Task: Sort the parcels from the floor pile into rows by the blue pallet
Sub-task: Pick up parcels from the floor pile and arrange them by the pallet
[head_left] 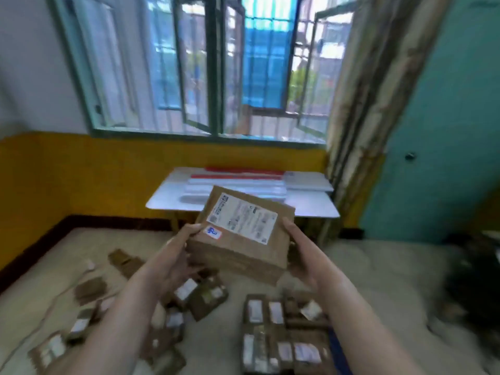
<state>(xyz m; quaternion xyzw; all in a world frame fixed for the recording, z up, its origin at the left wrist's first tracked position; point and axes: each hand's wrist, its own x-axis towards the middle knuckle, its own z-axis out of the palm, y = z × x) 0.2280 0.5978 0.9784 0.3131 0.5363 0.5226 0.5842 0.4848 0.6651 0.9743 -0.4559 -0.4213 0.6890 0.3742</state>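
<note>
Both hands, left (180, 249) and right (299, 249), grip labelled parcel (240, 236); floor parcels (281, 334) below, white table (311, 203) behind.

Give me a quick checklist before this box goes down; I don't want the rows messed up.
1. Grip: left hand and right hand both hold the cardboard box: ok.
2. Shipping label faces up: ok; text blurred.
3. Sorted rows in view at lower right: ok.
4. Free slot in the rows: cannot tell.
5. Blue pallet only an edge visible: cannot tell.
</note>
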